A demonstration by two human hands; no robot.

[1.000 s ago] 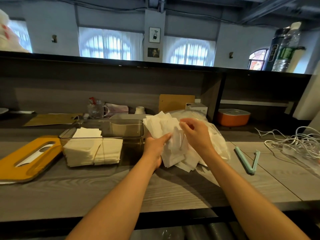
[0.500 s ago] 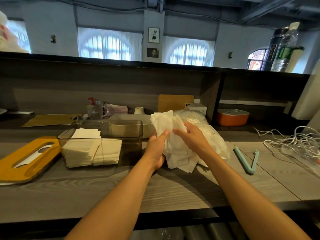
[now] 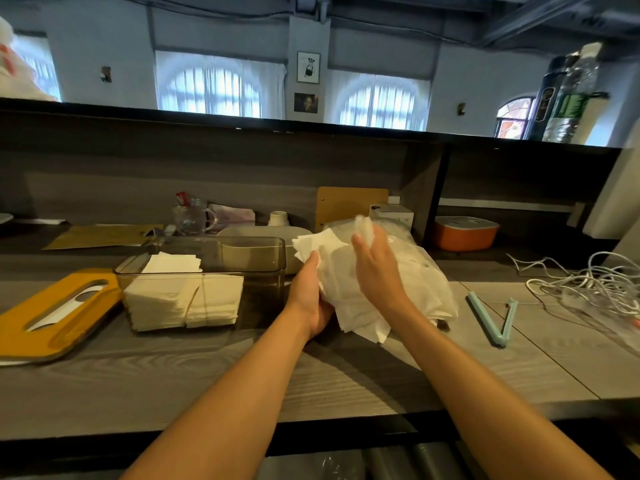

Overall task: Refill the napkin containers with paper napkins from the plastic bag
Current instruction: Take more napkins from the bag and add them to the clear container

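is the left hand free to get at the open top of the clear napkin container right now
Probably not yet. The left hand grips the loose napkin bundle just right of the clear container. The container's top is uncovered, its yellow lid lying aside, so the path itself looks free.

Left hand (image 3: 309,299) gripping a fanned bundle of napkins (image 3: 349,299) from below, thumb up along its left edge. Right hand (image 3: 375,268) flat against the bundle's right face, fingertips blurred. Behind them, plastic bag (image 3: 427,271) slumped on the tabletop (image 3: 207,372). Just left, clear container (image 3: 221,271) half filled with stacked napkins (lid (image 3: 52,313), yellow, lying beside it). Further right, blue clip (image 3: 491,317) and tangled white cables (image 3: 588,285).
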